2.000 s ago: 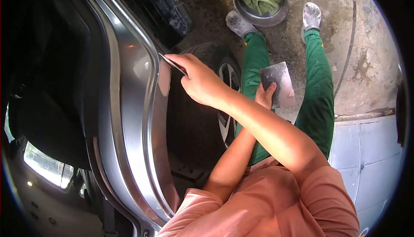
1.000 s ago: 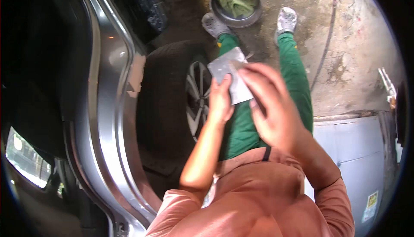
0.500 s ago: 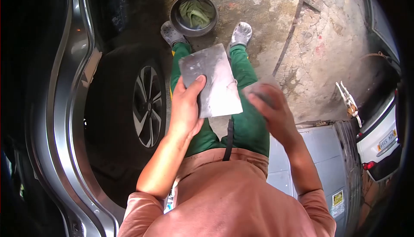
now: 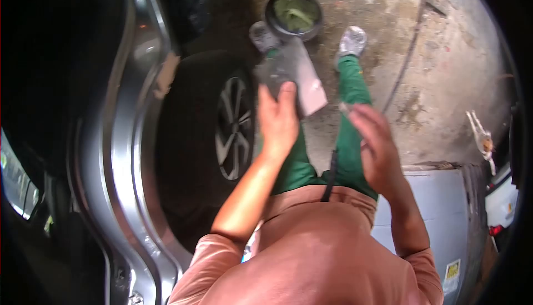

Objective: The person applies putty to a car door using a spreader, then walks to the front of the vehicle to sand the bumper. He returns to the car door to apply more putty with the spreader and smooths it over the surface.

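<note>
My left hand (image 4: 278, 117) grips a flat grey rectangular plate (image 4: 308, 80) by its near edge, thumb on top. The plate's left part is dark and shaded, its right part bright. To the right of the plate, apart from it, my right hand (image 4: 376, 144) is blurred, its fingers curled together over my green trouser leg. A small pale piece (image 4: 346, 107) shows at its fingertips, too blurred to name.
A dark round basin (image 4: 270, 15) with a green cloth (image 4: 297, 14) stands by my feet. On the left are a grey car body (image 4: 126, 155) and a wheel (image 4: 235, 130). A grey panel (image 4: 425, 199) lies at right; a white-and-brown animal (image 4: 482, 138) is beyond.
The view has swung, so the surroundings sit further right. The plate has turned away and appears narrower. My right hand's fingers have straightened somewhat, and the piece in them shows less.
</note>
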Demonstrator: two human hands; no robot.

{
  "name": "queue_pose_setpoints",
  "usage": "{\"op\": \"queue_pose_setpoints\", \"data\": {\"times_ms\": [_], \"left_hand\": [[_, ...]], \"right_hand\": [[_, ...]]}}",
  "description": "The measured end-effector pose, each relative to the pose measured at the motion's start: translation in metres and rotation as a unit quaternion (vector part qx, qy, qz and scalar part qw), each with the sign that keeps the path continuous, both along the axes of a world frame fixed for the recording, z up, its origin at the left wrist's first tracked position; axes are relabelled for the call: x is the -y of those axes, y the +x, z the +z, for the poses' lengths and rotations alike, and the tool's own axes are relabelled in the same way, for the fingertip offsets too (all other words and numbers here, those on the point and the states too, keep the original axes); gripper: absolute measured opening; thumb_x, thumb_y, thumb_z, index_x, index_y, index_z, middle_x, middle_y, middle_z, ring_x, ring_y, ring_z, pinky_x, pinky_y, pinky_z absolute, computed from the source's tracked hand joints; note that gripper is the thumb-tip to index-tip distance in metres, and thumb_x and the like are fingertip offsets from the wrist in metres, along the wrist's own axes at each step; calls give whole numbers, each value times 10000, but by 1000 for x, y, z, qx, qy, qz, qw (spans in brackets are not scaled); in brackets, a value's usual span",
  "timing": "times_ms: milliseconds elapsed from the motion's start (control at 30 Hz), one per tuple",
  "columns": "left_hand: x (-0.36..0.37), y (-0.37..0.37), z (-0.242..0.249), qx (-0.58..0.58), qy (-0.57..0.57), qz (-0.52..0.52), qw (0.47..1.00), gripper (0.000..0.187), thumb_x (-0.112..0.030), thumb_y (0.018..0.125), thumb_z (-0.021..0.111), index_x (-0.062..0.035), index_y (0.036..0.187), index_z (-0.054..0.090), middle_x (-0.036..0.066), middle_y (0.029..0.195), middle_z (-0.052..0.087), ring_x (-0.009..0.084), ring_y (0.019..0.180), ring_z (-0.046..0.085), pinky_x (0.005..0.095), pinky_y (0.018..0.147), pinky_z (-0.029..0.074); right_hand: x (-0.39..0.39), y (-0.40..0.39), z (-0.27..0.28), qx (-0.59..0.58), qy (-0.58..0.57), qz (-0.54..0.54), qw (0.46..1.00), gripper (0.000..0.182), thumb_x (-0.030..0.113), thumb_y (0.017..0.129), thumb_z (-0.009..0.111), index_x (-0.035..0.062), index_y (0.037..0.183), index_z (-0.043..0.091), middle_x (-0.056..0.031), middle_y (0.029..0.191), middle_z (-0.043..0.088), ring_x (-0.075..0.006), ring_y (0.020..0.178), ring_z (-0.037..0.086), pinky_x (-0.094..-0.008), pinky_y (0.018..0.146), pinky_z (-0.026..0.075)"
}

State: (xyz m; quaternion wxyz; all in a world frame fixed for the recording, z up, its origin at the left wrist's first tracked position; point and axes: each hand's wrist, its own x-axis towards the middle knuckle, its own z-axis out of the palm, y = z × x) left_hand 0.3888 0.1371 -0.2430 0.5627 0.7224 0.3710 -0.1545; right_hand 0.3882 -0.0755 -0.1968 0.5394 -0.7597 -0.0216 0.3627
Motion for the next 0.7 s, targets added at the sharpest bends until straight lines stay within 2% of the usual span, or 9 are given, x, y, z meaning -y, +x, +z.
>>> {"op": "queue_pose_setpoints", "data": {"times_ms": [67,100,133,267,300,367,500,600,700], "left_hand": [[-14,-39,-35,-51,-89,30,994,363,-233,1046,573,20,1299,516,121,1216,645,184,1097,590,333,989,457],[-19,-55,-45,-94,-127,48,986,359,-192,1032,573,17,1316,512,114,1235,639,186,1118,587,326,997,468],[-31,-91,-66,-79,-166,23,983,395,-195,999,609,19,1321,529,103,1216,643,185,1072,621,338,900,520],[-39,-173,-113,-171,-39,32,984,307,-132,1002,610,22,1265,577,89,1149,674,179,1026,614,308,954,466],[-36,-156,-98,-173,-139,86,971,297,-127,1012,595,24,1267,572,92,1157,672,174,1031,608,307,974,453],[-41,-163,-99,-197,-122,56,971,327,-167,1014,593,18,1280,549,130,1125,681,222,1002,620,336,944,473],[-53,-146,-90,-240,-99,-21,966,318,-163,1028,575,11,1294,552,90,1146,667,160,1040,594,304,967,453],[-55,-145,-91,-207,-67,-46,975,330,-168,1025,570,28,1288,537,136,1131,678,220,1026,627,349,943,473],[-55,-149,-95,-145,-186,60,970,333,-176,1025,569,32,1284,540,111,1124,674,199,1020,618,340,943,471]], "right_hand": [[-39,27,6,-76,112,-155,979,635,-140,793,456,39,1392,566,-163,1417,532,-350,1352,491,-429,1131,387],[-62,29,-5,-93,181,-139,969,594,-89,893,463,5,1479,446,-165,1493,490,-277,1413,444,-389,1179,317],[-92,32,-13,-135,230,-155,951,619,-102,877,463,12,1485,446,-160,1502,481,-270,1416,442,-379,1180,314],[-224,26,-44,-131,309,-180,925,711,-148,841,437,54,1523,420,-160,1498,465,-273,1423,434,-351,1184,305],[-247,27,-47,-101,325,-188,921,731,-157,838,430,65,1533,407,-166,1483,465,-283,1420,435,-349,1179,314],[-277,29,-43,-115,309,-211,920,694,-143,852,445,54,1517,409,-229,1371,478,-397,1226,548,-395,1079,428],[-307,28,-47,-101,287,-237,923,654,-147,850,457,40,1476,431,-239,1353,473,-406,1228,528,-424,1046,450],[-324,28,-36,-86,238,-255,933,659,-146,832,498,45,1461,443,-249,1351,469,-429,1222,517,-444,1041,451],[-329,20,-1,-62,228,-260,936,727,-137,814,552,67,1496,407,-265,1357,458,-466,1208,504,-499,1035,456]]}}
